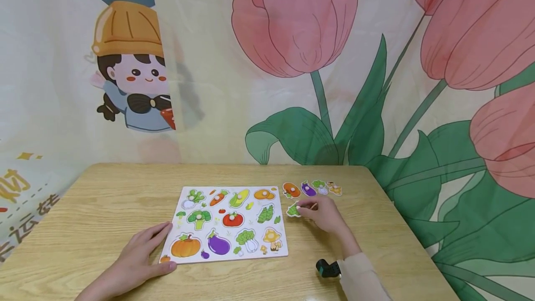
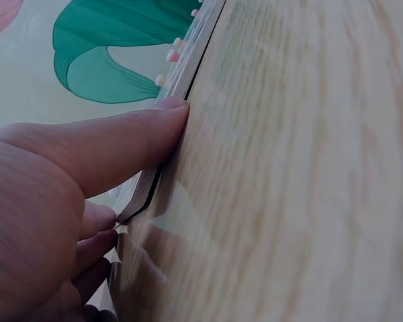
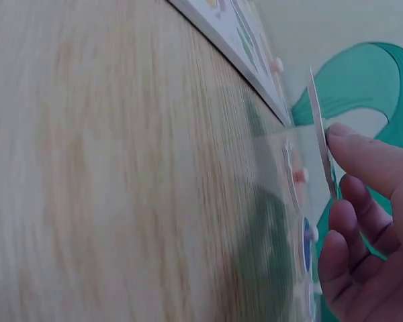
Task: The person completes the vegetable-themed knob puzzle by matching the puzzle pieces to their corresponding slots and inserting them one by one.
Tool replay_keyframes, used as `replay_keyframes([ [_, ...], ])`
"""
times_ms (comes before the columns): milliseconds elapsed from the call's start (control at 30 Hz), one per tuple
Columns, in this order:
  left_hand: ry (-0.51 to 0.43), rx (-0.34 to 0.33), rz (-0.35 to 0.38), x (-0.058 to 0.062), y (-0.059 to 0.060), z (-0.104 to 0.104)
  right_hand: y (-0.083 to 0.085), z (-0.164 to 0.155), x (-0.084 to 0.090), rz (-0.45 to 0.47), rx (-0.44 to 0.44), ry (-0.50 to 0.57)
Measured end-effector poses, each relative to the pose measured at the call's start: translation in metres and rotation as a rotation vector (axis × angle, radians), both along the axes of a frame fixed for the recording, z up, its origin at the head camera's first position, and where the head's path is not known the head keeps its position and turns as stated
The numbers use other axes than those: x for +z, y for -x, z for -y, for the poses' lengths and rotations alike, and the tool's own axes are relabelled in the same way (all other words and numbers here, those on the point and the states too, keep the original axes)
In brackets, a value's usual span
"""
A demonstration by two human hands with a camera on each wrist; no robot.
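A white vegetable peg puzzle board (image 1: 212,257) lies on the table. My left hand (image 1: 135,257) rests at its near left corner, fingers along the left edge and thumb on the front edge; in the left wrist view the thumb (image 2: 121,144) presses against the board's side. My right hand (image 1: 323,215) pinches a green vegetable puzzle piece (image 1: 293,210) just right of the board. In the right wrist view this piece (image 3: 320,131) is seen edge-on, tilted up above the table. Knobbed pieces, including the broccoli (image 1: 199,219) and tomato (image 1: 232,220), sit in the board.
Beyond my right hand lie loose pieces in a row: a pumpkin (image 1: 291,190), an eggplant (image 1: 308,189), a bok choy (image 1: 320,186) and a mushroom (image 1: 334,188). A black device (image 1: 328,268) is at my right wrist. A printed curtain (image 1: 209,59) hangs behind the wooden table (image 1: 125,189).
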State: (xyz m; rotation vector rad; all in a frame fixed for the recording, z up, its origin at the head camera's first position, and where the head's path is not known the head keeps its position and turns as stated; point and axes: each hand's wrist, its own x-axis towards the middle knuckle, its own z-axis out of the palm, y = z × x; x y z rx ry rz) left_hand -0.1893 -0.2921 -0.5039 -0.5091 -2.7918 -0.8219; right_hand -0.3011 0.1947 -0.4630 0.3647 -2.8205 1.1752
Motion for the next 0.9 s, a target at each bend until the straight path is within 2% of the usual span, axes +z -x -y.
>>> replay_keyframes([
  [167,0.005,0.008,0.020,0.000,-0.001,0.000,0.011,0.018,0.001,0.007,0.141,-0.017],
  [333,0.008,0.009,0.032,0.002,-0.002,0.000,0.020,0.034,-0.002,0.006,0.237,-0.045],
  [733,0.015,0.017,0.031,0.007,-0.003,-0.004,0.030,0.061,-0.011,0.021,0.293,-0.052],
  [900,0.015,0.015,0.039,0.009,-0.004,-0.004,0.031,0.066,-0.015,0.073,0.287,-0.039],
])
